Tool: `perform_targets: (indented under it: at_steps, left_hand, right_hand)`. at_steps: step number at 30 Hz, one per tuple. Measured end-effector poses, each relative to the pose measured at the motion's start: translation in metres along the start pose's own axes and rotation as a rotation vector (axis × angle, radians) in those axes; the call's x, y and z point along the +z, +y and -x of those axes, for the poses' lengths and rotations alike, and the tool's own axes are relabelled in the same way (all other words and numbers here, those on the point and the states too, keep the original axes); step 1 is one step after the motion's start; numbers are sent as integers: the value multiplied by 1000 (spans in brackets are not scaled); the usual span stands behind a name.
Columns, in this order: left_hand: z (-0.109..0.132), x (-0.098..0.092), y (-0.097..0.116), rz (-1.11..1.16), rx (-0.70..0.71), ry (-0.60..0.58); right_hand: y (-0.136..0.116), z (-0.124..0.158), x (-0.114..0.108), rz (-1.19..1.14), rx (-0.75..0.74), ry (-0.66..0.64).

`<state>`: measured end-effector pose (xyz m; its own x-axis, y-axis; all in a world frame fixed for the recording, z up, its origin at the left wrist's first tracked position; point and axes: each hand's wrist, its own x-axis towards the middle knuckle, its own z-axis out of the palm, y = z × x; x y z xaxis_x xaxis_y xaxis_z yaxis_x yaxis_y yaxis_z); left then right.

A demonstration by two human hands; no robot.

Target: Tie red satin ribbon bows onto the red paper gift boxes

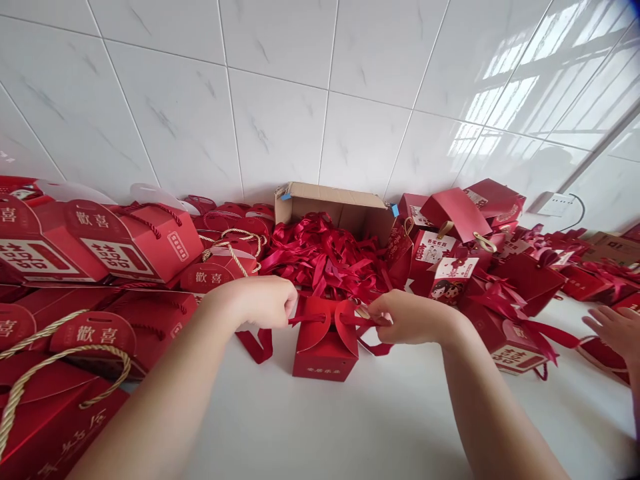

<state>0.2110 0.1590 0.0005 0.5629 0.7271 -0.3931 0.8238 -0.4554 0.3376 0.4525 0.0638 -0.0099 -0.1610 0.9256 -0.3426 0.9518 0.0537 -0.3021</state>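
1. left hand (263, 301) and right hand (405, 317) are each pinching an end of the ribbon (320, 319), pulling it apart across the box (325, 353).
2. box is standing mid-surface (350, 413), before the carton (345, 203) at the back edge.
3. judged: tying is under way; knotting is calling for even tension.
4. ribbon is hanging limp and satiny; box is showing red card with rounded flaps.

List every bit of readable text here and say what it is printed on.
"歡喜": handle flaps of the left boxes, three times.
"囍": white panels on those boxes' sides.
Gold print on the small box with the ribbon: too small to read.
Gold script on the bottom-left box: unreadable.
Labels on the right boxes: blurred.
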Motion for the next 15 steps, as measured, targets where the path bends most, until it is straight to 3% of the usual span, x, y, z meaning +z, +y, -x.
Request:
perform_targets:
  at_steps: [3, 9, 15]
  left_hand:
    - [0, 1, 5, -21, -46, -64]
    - [-2, -1, -3, -15, -47, -45]
    - [2, -7, -8, -3, -47, -61]
  right_hand:
    - [2, -2, 2, -13, -22, 37]
    - [4, 1, -1, -109, 28, 50]
    - [11, 3, -7, -43, 44, 65]
